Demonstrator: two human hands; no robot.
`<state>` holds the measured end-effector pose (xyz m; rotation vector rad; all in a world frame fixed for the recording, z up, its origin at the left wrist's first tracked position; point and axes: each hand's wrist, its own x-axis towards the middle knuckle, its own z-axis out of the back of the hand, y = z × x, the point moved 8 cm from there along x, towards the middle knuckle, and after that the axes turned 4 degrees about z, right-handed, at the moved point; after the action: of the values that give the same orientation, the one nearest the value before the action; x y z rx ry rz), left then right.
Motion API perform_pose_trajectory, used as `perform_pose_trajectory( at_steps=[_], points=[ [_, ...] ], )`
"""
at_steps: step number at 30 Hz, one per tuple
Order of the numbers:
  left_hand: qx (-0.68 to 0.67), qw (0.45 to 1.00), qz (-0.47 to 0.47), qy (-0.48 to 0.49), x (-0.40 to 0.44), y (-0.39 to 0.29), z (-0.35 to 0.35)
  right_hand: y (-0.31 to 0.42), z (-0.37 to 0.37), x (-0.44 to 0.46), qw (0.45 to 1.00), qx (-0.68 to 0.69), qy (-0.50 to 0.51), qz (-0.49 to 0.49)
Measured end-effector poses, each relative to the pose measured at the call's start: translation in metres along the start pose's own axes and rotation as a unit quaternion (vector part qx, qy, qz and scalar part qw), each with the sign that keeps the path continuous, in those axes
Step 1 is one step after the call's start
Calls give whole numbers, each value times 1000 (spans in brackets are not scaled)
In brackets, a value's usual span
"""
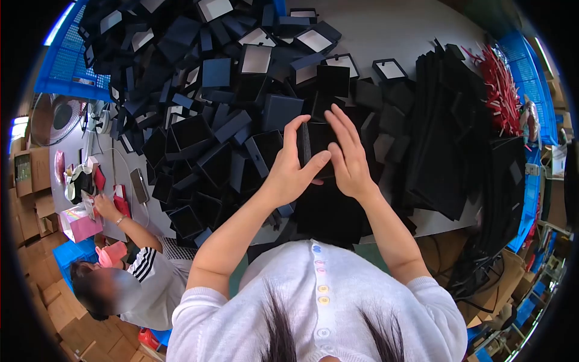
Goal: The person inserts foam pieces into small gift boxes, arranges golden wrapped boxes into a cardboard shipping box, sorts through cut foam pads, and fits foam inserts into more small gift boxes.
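My left hand [287, 169] grips a flat black piece [316, 140] near the middle of the table, fingers on its left edge and thumb across its near side. A thin grainy edge of the piece shows beside those fingers; whether it is a pad or part of a box I cannot tell. My right hand [353, 163] lies against the right side of the piece with its fingers stretched out and apart. Around both hands are dark blue boxes [283, 113] and black squares [333, 81]. More black material [329, 211] lies just below the hands.
A heap of open dark boxes [190, 136] covers the left. Tall stacks of black sheets [434, 133] stand at right, with red strips [503, 90] beyond. Blue crates [75, 60] flank the table [386, 30]. A co-worker [145, 271] sits at left near a phone [139, 185] and fan.
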<state>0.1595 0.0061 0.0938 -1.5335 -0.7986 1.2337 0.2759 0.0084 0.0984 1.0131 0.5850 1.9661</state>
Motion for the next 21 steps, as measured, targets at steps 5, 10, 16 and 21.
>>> perform_pose_trajectory(
  at_steps=[5,10,16,21],
  points=[
    [-87,995,37,17,6,19,20,-7,-10,3,988,131,-37,-77],
    [-16,996,85,-26,6,0,69,-15,-16,14,953,298,-33,-36],
    [506,844,-119,-129,87,-82,105,-171,-3,61,985,-107,-96,-91],
    [638,726,-215,-141,233,-13,35,-196,-16,72,963,-51,-34,-264]
  ],
)
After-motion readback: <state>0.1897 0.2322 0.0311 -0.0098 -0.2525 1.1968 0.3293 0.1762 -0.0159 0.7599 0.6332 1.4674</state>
